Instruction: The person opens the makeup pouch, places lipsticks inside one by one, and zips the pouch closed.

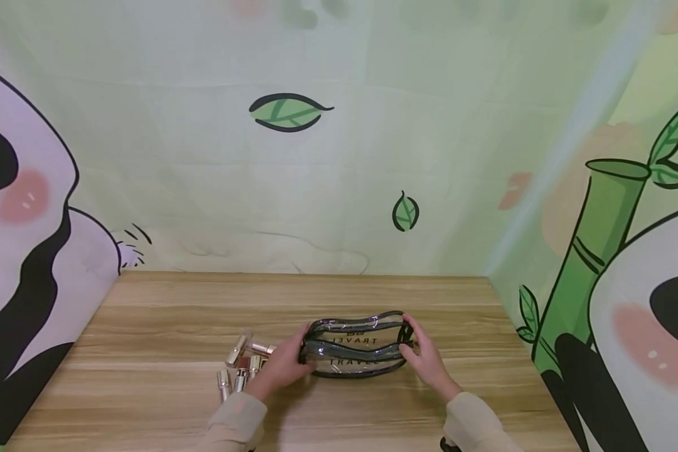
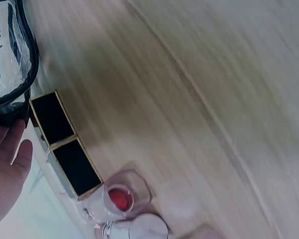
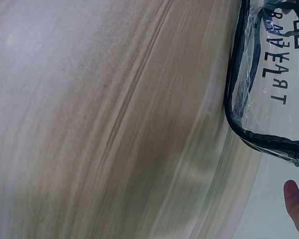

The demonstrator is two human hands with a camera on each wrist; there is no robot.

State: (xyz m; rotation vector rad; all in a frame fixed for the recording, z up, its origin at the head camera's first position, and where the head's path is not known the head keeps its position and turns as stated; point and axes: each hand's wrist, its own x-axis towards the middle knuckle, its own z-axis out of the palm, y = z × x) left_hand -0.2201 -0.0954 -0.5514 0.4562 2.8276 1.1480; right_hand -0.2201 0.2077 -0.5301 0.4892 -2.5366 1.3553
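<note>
A clear plastic toiletry pouch (image 1: 353, 351) with black piping and the word TRAVEL lies sideways before me, its top zip edges parted. My left hand (image 1: 287, 364) holds its left end, fingertips on the dark end trim in the left wrist view. At the opposite end, my right hand (image 1: 426, 361) pinches the edge, thumb in front and fingers behind. Several lipsticks (image 1: 240, 375) lie in a loose group by my left hand, partly covered by it. Close up, two dark square gold-rimmed ends (image 2: 65, 142) and a clear-capped lipstick with a red tip (image 2: 120, 198) show.
The wood-grain table (image 1: 192, 307) runs back to a pale green cloth backdrop (image 1: 339, 176) printed with leaves, pandas and bamboo. Printed cloth also stands along both sides of the table.
</note>
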